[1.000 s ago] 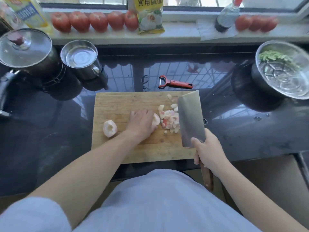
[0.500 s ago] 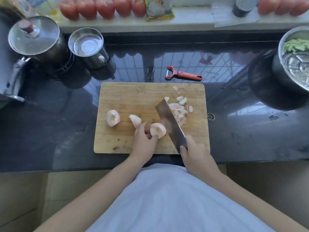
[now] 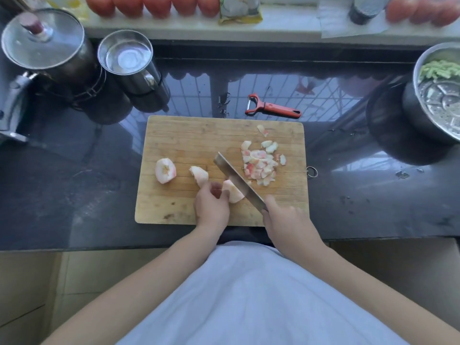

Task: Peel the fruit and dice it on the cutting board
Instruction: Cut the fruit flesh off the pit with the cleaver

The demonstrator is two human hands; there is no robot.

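**Cleaver meeting a peeled fruit wedge on the board**

The left hand (image 3: 211, 204) is sitting at the near middle of the rectangular bamboo cutting board (image 3: 189, 135), its fingers curling onto a pale, peeled fruit wedge (image 3: 232, 192) and pinning it to the wood. The right hand (image 3: 286, 220) is wrapping tightly round the handle of a broad steel cleaver (image 3: 236, 179), whose blade is running diagonally away from it and lying against the wedge's right side; whether the edge is already biting in is hard to tell. A second peeled wedge (image 3: 200, 175) is lying just left of the blade, and a peeled half fruit (image 3: 165, 170) is resting further left. A heap of pink-white diced pieces (image 3: 260, 164) is sitting right of the blade. A red-handled peeler (image 3: 272, 107) is lying on the dark glossy countertop (image 3: 74, 185) behind the board.
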